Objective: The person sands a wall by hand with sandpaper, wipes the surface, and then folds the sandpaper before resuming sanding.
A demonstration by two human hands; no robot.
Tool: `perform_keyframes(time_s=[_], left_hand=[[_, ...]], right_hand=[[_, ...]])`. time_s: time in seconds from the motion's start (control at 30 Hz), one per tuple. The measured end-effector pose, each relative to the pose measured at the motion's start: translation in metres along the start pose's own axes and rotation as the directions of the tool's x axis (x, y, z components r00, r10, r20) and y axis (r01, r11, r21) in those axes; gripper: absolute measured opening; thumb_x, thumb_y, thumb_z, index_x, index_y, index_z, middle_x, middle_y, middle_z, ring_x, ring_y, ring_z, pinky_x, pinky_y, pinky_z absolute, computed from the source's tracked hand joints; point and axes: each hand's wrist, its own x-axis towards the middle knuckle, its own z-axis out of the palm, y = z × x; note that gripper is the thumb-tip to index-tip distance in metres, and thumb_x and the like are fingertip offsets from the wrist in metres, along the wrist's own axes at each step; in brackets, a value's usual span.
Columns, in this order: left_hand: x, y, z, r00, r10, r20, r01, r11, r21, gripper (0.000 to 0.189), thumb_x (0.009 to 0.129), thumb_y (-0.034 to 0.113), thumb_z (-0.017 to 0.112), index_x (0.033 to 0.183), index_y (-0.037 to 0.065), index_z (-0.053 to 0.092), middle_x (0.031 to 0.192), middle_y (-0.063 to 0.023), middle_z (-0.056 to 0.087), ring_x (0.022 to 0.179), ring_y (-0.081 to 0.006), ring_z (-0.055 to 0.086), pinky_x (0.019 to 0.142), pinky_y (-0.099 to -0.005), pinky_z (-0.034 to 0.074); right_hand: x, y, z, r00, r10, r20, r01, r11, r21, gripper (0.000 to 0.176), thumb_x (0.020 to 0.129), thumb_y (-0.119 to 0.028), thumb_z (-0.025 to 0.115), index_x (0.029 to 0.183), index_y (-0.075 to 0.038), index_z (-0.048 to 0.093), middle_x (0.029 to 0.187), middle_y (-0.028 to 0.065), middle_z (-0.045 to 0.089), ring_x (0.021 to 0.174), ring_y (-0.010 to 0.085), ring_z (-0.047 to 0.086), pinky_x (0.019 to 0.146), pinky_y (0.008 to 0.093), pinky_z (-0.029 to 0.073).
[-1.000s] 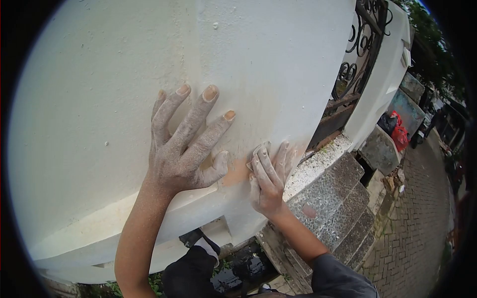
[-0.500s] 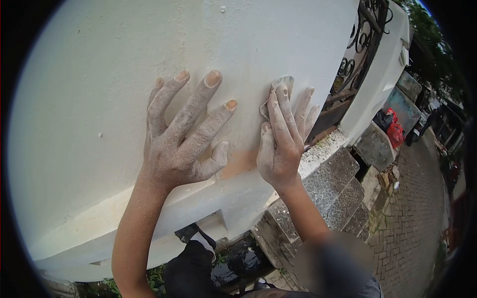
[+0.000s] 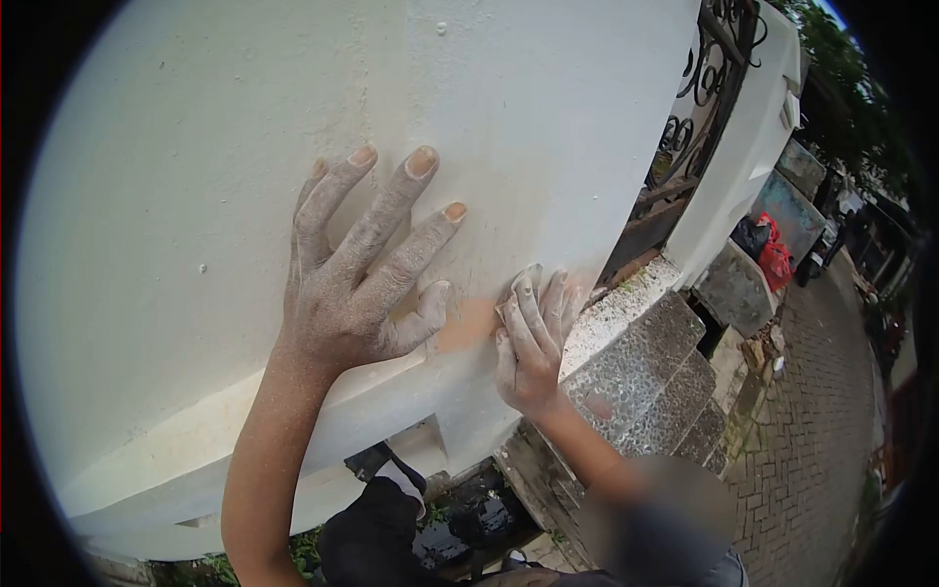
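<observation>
pressing flat on the white wall point(image 3: 196, 196), the left hand point(image 3: 347, 293) has its dusty fingers spread wide and released, grasping nothing. just right of it, near the wall's lower right corner above the ledge, the right hand point(image 3: 528, 342) pins a small sanding sheet point(image 3: 507, 305) to the wall under its stretched fingers, touching an orange patch point(image 3: 468, 325). farther off are pebbled stone blocks point(image 3: 655, 372), an iron gate point(image 3: 699, 88) and a brick path point(image 3: 822, 391).
</observation>
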Motion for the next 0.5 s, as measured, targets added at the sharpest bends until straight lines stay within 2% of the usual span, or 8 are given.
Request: perform_keyframes(time_s=[0.03,0.13,0.23,0.27,0.33,0.37,0.47,0.5], left_hand=[[0.0,-0.001,-0.001,1.0,-0.005,0.012,0.005,1.0,0.008,0.045,0.064,0.027,0.064,0.108,0.029,0.057,0.133,0.0015,0.041,0.126,-0.0251,0.028,0.106,-0.0458,0.024],[0.0,-0.005,0.003,0.994,0.105,-0.013,-0.104,0.993,0.061,0.041,0.066,0.024,0.058,0.107,0.019,0.058,0.134,-0.0103,0.038,0.125,-0.0313,0.027,0.103,-0.0468,0.025],[0.001,-0.005,0.004,0.993,0.113,-0.025,-0.111,0.992,0.066,0.042,0.065,0.022,0.058,0.107,0.019,0.057,0.134,-0.0098,0.038,0.125,-0.031,0.027,0.103,-0.0462,0.026],[-0.001,-0.004,0.004,0.997,0.073,-0.015,-0.073,0.996,0.044,0.041,0.066,0.024,0.059,0.107,0.022,0.057,0.134,-0.0059,0.038,0.125,-0.029,0.027,0.104,-0.0463,0.025],[-0.002,-0.002,0.003,1.0,0.01,-0.006,-0.009,1.0,0.019,0.04,0.069,0.027,0.061,0.108,0.029,0.056,0.133,0.0019,0.04,0.126,-0.0251,0.027,0.106,-0.0464,0.023],[-0.002,-0.001,0.003,1.0,0.007,-0.004,-0.007,1.0,0.006,0.04,0.068,0.027,0.061,0.108,0.029,0.056,0.133,0.0017,0.04,0.126,-0.0252,0.027,0.106,-0.0464,0.023],[0.0,-0.001,0.001,1.0,-0.002,-0.001,0.002,1.0,0.004,0.041,0.067,0.026,0.061,0.108,0.028,0.057,0.133,0.0013,0.04,0.126,-0.0254,0.027,0.106,-0.0464,0.023],[0.001,-0.001,0.001,1.0,-0.001,0.002,0.001,1.0,0.006,0.041,0.067,0.026,0.062,0.108,0.028,0.057,0.132,0.0012,0.041,0.126,-0.0253,0.027,0.106,-0.0464,0.023]], right_hand=[[0.002,0.005,0.001,1.0,-0.028,-0.007,0.028,0.999,-0.031,0.034,0.074,-0.004,0.055,0.108,-0.005,0.059,0.126,0.0078,0.048,0.127,0.0443,0.02,0.099,0.0597,-0.002],[0.038,0.005,-0.009,0.996,-0.081,-0.044,0.075,0.989,-0.129,0.034,0.073,-0.004,0.056,0.107,-0.005,0.059,0.126,0.0076,0.048,0.127,0.0443,0.02,0.099,0.0607,-0.001],[0.093,-0.011,-0.022,0.985,-0.096,-0.147,0.081,0.992,-0.1,0.035,0.073,-0.005,0.057,0.108,-0.006,0.059,0.125,0.0072,0.049,0.127,0.0443,0.02,0.099,0.0603,-0.001],[0.085,-0.01,-0.017,0.987,-0.066,-0.145,0.064,0.998,-0.023,0.038,0.073,-0.004,0.056,0.111,-0.007,0.057,0.127,0.007,0.048,0.128,0.044,0.018,0.099,0.0604,-0.001],[0.022,0.003,-0.005,0.998,-0.043,-0.039,0.043,0.999,-0.016,0.04,0.073,-0.004,0.055,0.113,-0.007,0.056,0.128,0.0065,0.046,0.129,0.0433,0.015,0.099,0.0602,-0.001],[0.003,0.005,-0.001,0.999,-0.034,0.013,0.034,0.999,-0.01,0.041,0.073,-0.004,0.055,0.115,-0.007,0.055,0.129,0.0063,0.045,0.129,0.043,0.014,0.099,0.0602,-0.001],[0.008,0.007,-0.005,0.997,-0.069,0.028,0.071,0.993,-0.092,0.041,0.074,-0.004,0.055,0.114,-0.008,0.055,0.129,0.0064,0.045,0.129,0.0419,0.015,0.099,0.0602,-0.001],[0.029,0.0,-0.01,0.997,-0.073,-0.017,0.071,0.993,-0.094,0.038,0.074,-0.005,0.055,0.112,-0.008,0.057,0.128,0.0065,0.046,0.129,0.0421,0.016,0.099,0.06,-0.001]])
